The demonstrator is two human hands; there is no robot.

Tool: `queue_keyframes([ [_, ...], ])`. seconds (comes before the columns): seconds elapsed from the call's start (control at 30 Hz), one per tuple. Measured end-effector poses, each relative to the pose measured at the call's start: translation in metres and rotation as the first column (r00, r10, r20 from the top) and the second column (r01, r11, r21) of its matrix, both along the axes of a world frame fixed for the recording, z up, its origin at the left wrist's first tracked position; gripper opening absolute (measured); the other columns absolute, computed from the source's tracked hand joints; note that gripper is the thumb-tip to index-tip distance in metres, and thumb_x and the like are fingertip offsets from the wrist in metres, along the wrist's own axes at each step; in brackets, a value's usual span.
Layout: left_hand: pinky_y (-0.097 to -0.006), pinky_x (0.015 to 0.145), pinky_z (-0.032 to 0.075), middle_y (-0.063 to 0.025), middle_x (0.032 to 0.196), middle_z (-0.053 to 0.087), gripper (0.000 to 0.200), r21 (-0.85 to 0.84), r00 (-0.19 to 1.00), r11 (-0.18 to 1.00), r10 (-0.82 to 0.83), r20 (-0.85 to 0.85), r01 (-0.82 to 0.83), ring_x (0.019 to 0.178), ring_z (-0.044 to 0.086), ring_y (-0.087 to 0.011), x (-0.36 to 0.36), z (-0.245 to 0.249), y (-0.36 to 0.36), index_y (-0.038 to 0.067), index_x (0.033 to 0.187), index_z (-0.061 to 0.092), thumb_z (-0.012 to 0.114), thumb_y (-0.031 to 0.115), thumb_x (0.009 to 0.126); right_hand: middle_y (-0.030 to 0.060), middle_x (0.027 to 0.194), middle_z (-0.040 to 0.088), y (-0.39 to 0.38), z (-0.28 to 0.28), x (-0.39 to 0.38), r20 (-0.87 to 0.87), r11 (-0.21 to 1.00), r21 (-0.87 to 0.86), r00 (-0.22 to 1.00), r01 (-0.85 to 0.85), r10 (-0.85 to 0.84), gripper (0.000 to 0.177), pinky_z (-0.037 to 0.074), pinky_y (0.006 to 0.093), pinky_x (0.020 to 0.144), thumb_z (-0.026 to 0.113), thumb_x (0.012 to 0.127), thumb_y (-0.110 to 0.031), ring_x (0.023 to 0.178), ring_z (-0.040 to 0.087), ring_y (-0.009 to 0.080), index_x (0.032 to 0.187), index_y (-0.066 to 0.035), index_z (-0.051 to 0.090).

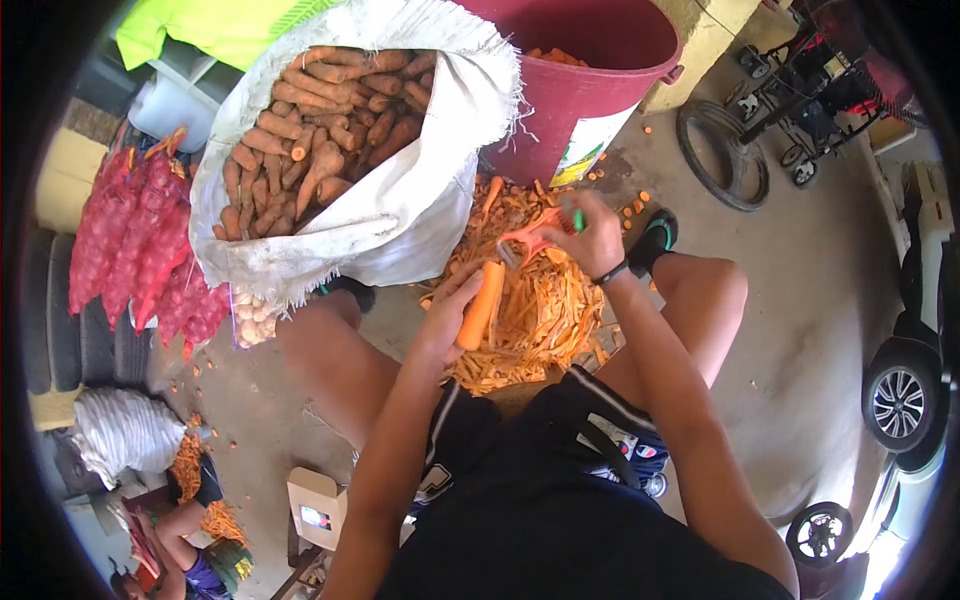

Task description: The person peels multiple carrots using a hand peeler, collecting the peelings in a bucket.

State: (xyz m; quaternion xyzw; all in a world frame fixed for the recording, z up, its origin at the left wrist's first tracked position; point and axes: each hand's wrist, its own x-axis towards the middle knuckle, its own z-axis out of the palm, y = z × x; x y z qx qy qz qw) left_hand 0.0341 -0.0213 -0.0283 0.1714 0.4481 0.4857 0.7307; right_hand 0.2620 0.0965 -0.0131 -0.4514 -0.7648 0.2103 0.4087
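Observation:
My left hand [447, 312] is closed around a peeled, bright orange carrot [480, 308], which stands tilted over a heap of carrot peels [545, 325]. In my right hand [597, 237] is an orange peeler [532, 234], its head pointing toward the carrot's upper end. A small green piece shows by the right thumb and fingers. The peels are piled on the floor between my legs. Just beyond my left hand, a big white sack [400, 220] stands with its mouth spread, full of unpeeled carrots [320, 130].
A dark red bin [555, 110] with orange pieces inside stands behind the peels. Red mesh bags [130, 230] lie at the left. A loose tire [720, 155] is on the floor at the right, near a stroller-like frame [800, 110]. Another person [180, 545] sits at lower left.

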Motion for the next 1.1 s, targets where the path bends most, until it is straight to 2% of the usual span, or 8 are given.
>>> queue_keyframes([
  [0.03,-0.0289,0.083,0.056,-0.0067,0.116,0.063,0.038,0.012,0.999,1.0,0.025,-0.028,-0.024,0.1,0.065,-0.0147,0.005,0.006,0.003,0.006,0.138,0.051,0.055,0.022,0.104,0.0119,0.088,0.067,0.005,0.003,0.004,-0.012,0.994,0.011,0.994,0.105,-0.105,0.049,0.054,0.0345,0.069,0.092,0.069,-0.022,0.075,0.067,0.0228,0.105,-0.003,0.067],
  [0.17,-0.028,0.079,0.057,-0.0064,0.116,0.064,0.037,0.024,0.989,0.992,0.122,0.08,-0.124,0.096,0.065,-0.0142,0.01,0.0,0.014,0.006,0.136,0.054,0.057,0.022,0.103,0.0118,0.09,0.067,-0.047,0.017,-0.024,-0.1,0.927,-0.062,0.926,-0.37,0.363,0.046,0.055,0.0355,0.07,0.091,0.07,-0.023,0.077,0.068,0.0264,0.103,-0.003,0.067],
  [0.37,-0.0324,0.086,0.056,-0.0082,0.112,0.064,0.038,-0.006,0.998,1.0,-0.019,-0.054,0.018,0.101,0.065,-0.0181,0.004,0.012,0.0,0.005,0.139,0.05,0.051,0.022,0.105,0.0126,0.093,0.069,0.003,0.009,0.006,0.044,0.989,-0.067,0.99,0.135,-0.132,0.043,0.056,0.0368,0.069,0.09,0.069,-0.024,0.08,0.07,0.0269,0.1,-0.006,0.067],
  [0.5,-0.0321,0.073,0.058,-0.0077,0.105,0.065,0.039,0.012,0.989,0.992,0.128,0.069,-0.129,0.086,0.066,-0.0162,0.015,0.007,0.015,0.005,0.138,0.051,0.052,0.024,0.104,0.0125,0.096,0.069,-0.051,0.014,-0.022,-0.11,0.929,-0.063,0.928,-0.364,0.356,0.046,0.056,0.0398,0.072,0.09,0.07,-0.025,0.084,0.07,0.0259,0.104,-0.006,0.067],
  [0.7,-0.0324,0.078,0.058,-0.0083,0.112,0.065,0.036,0.033,0.996,0.997,-0.075,0.05,0.074,0.095,0.067,-0.0175,-0.002,0.0,0.0,0.002,0.133,0.057,0.056,0.022,0.103,0.0123,0.089,0.069,0.002,0.008,0.009,0.004,0.992,-0.068,0.994,0.106,-0.106,0.045,0.057,0.0369,0.069,0.091,0.069,-0.023,0.078,0.07,0.0238,0.104,-0.007,0.068],
  [0.83,-0.0291,0.068,0.057,-0.0067,0.103,0.066,0.032,-0.014,0.991,0.993,0.116,0.068,-0.115,0.082,0.066,-0.0147,0.014,0.005,0.012,0.002,0.127,0.061,0.056,0.024,0.103,0.0122,0.087,0.069,-0.053,0.022,-0.023,-0.074,0.929,0.018,0.926,-0.369,0.369,0.044,0.057,0.0359,0.066,0.09,0.069,-0.022,0.074,0.069,0.0252,0.103,-0.006,0.067],
  [1.03,-0.0308,0.068,0.058,-0.0066,0.102,0.067,0.03,0.032,0.999,0.999,0.018,-0.036,-0.017,0.084,0.067,-0.014,0.006,0.006,0.002,0.001,0.122,0.062,0.057,0.024,0.103,0.0114,0.082,0.065,-0.002,0.003,0.003,-0.032,0.996,-0.009,0.996,0.087,-0.088,0.048,0.053,0.035,0.064,0.092,0.067,-0.023,0.067,0.063,0.0264,0.103,-0.004,0.067],
  [1.1,-0.0281,0.064,0.056,-0.0066,0.1,0.067,0.029,0.002,0.993,0.994,0.108,0.055,-0.108,0.08,0.066,-0.0128,0.009,0.003,0.009,0.002,0.12,0.064,0.057,0.024,0.103,0.0112,0.085,0.068,-0.025,0.001,-0.006,-0.047,0.989,-0.099,0.993,-0.111,0.106,0.046,0.057,0.036,0.067,0.091,0.07,-0.027,0.072,0.068,0.0269,0.103,-0.006,0.067],
])
